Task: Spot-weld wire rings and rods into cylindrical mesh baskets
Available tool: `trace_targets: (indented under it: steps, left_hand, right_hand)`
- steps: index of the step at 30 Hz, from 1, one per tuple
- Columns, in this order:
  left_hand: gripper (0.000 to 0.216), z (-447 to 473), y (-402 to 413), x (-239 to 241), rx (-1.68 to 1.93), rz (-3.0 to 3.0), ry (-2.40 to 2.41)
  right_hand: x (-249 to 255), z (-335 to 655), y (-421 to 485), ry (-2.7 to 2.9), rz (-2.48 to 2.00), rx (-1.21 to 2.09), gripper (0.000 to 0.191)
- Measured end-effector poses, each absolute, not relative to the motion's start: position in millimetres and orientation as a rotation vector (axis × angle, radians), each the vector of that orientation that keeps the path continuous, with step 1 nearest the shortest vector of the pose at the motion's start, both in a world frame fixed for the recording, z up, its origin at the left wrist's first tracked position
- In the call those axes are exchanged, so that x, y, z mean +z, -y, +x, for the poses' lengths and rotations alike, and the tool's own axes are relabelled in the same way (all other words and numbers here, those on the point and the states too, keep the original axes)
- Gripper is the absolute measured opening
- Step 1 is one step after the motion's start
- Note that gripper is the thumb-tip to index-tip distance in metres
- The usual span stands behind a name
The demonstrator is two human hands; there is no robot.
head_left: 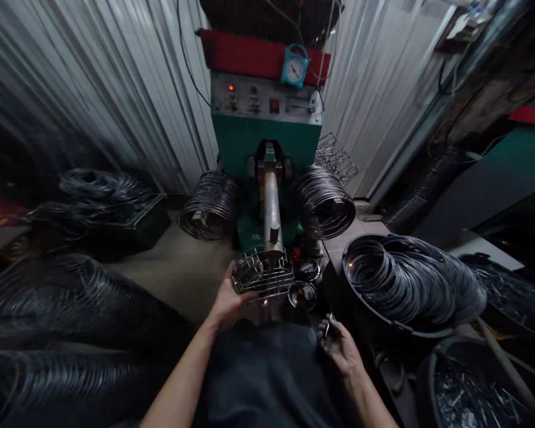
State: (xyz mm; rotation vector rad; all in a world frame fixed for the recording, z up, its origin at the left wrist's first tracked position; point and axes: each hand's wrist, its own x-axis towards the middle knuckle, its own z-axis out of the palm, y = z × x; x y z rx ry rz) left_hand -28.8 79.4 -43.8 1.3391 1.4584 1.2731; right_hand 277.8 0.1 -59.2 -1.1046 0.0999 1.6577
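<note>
My left hand (228,302) is closed on the left side of a wire basket (274,284), a small rack of bent metal wire. The basket sits under the arm (272,208) of a green spot-welding machine (232,139); a small orange glow shows at its near edge. Lower to the right, my right hand (339,345) is closed on a short shiny metal piece, too small to name. Small round dishes (302,295) stand between the basket and my right hand; their contents are hard to make out.
Wire coils (211,205) hang on both sides of the machine. To the right, a black tub (405,327) holds many wire rings, and a bucket (428,380) holds small metal pieces. Wire bundles lie at left. A blue clock (295,67) hangs above the control panel.
</note>
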Motion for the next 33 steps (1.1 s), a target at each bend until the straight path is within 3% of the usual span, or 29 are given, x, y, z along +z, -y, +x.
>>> trace_targets:
  steps: [3, 11, 15, 21, 24, 28, 33]
  left_hand:
    - [0.110, -23, -79, -57, 1.375, 1.126, -1.357]
    - [0.088, -22, -65, -50, 1.439, 0.985, -1.276]
    - [0.096, -23, -33, -46, 1.334, 1.165, -1.279]
    - [0.093, -15, -3, -14, 1.185, 1.845, -1.647]
    - [0.088, -8, 1, 9, 1.095, 2.046, -1.745]
    - [0.084, 5, 2, 26, 0.942, 2.173, -1.803]
    - [0.080, 24, 3, 31, 0.789, 2.234, -1.813]
  right_hand:
    - [-64, 283, 1, -0.099, -1.011, 1.677, 0.015]
    - [-66, 282, 13, 0.157, -0.970, 1.620, 0.015]
    - [-70, 274, 22, 0.405, -1.212, 1.298, 0.024]
    - [-88, 276, 46, 1.199, -1.565, 0.864, 0.027]
    - [-64, 275, 48, 1.496, -1.569, 0.787, 0.026]
    - [6, 255, 34, 1.986, -1.463, 0.744, 0.018]
    - [57, 214, 0, 2.241, -1.693, 0.644, 0.026]
